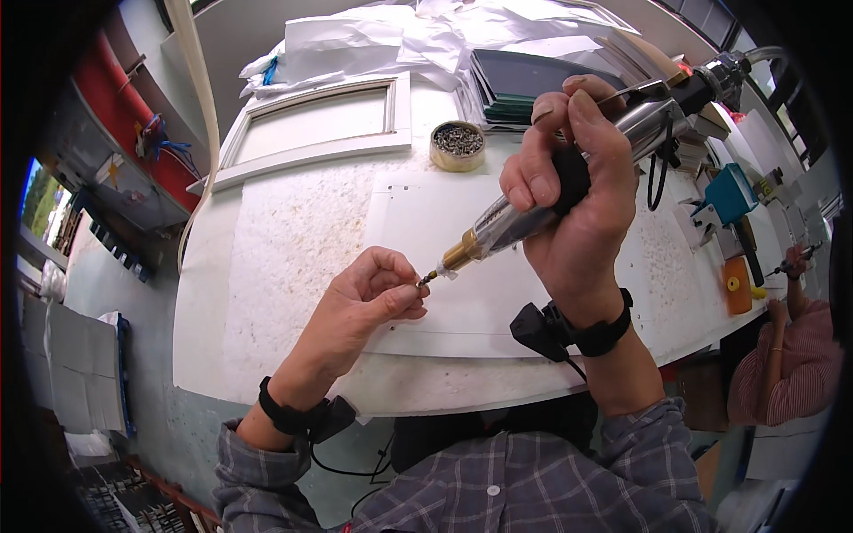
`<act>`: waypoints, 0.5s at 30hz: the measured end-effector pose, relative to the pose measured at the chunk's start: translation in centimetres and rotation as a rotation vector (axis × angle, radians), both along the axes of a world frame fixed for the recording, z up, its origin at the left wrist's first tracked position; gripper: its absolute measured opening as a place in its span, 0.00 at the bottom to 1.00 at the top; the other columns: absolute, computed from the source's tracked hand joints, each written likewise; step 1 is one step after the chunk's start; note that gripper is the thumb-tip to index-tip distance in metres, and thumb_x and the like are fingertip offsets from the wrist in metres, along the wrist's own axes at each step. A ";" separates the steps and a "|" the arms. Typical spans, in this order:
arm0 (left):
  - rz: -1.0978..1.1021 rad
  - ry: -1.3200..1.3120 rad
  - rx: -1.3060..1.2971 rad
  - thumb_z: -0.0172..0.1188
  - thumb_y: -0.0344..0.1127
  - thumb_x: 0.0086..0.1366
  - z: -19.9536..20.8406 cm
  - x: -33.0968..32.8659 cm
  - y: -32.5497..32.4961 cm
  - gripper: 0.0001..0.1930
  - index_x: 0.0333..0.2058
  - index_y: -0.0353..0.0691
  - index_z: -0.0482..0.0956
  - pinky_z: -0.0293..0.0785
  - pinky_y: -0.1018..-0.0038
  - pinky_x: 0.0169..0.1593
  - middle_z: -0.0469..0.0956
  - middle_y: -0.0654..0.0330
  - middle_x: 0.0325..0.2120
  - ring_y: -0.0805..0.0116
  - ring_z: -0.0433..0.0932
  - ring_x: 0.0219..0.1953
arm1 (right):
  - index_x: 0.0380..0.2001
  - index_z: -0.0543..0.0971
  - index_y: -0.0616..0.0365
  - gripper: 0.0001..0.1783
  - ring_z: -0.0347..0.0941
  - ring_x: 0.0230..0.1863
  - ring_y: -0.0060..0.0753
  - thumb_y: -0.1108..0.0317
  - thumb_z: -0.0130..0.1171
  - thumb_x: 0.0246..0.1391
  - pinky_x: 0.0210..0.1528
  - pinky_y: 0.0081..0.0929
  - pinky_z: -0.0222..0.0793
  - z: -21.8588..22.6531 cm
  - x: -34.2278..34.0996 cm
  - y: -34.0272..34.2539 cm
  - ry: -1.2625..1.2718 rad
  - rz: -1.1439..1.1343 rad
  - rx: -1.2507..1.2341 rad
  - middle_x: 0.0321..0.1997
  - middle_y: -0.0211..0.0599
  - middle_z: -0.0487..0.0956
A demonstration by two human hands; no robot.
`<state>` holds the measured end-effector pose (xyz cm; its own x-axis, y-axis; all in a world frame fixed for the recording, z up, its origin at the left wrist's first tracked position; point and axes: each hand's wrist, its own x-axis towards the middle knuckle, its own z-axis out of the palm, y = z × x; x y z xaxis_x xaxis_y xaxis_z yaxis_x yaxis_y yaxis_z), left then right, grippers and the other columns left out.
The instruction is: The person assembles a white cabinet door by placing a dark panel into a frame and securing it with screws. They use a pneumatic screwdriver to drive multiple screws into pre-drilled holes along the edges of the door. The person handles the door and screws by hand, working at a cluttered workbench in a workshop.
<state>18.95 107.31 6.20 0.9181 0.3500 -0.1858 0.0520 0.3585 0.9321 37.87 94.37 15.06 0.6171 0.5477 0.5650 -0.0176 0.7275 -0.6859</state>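
Observation:
My right hand (582,204) is wrapped round a silver and black pneumatic screwdriver (498,225) with a brass nose. The tool tilts down to the left, its thin bit (430,278) meeting the fingertips of my left hand (355,298). There, thumb and forefinger pinch a small screw (420,284) at the bit's tip, mostly hidden by the fingers. Both hands are above a flat white panel (480,311) with small holes near its corners. Beyond them stands a round tub (458,160) filled with small metal screws.
A white frame (324,153) lies at the back left, with dark flat panels (533,80) stacked at the back. White sheets (355,44) are heaped behind. On the right are a teal tool (729,191) and an orange object (737,284). Another person (791,364) is at the far right.

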 end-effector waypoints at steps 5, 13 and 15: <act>0.009 -0.021 -0.003 0.63 0.30 0.73 -0.1 -0.1 0.1 0.08 0.47 0.40 0.74 0.82 0.74 0.54 0.82 0.61 0.41 0.73 0.83 0.45 | 0.53 0.70 0.50 0.12 0.63 0.20 0.13 0.59 0.51 0.73 0.25 0.19 0.67 0.2 -0.2 0.4 -0.023 0.011 0.017 0.42 0.29 0.76; 0.109 -0.045 0.183 0.62 0.29 0.73 0.2 -0.3 1.6 0.07 0.47 0.38 0.75 0.81 0.73 0.53 0.84 0.58 0.41 0.73 0.83 0.45 | 0.48 0.72 0.56 0.12 0.65 0.19 0.17 0.62 0.56 0.68 0.25 0.24 0.68 1.6 -1.5 3.5 -0.068 0.054 0.008 0.39 0.34 0.78; 0.157 -0.057 0.306 0.61 0.27 0.73 0.4 -0.1 2.2 0.07 0.47 0.37 0.75 0.81 0.74 0.53 0.85 0.57 0.41 0.73 0.83 0.46 | 0.46 0.73 0.61 0.10 0.69 0.18 0.17 0.67 0.58 0.67 0.21 0.22 0.68 2.6 -1.8 4.8 -0.068 0.121 0.029 0.34 0.37 0.79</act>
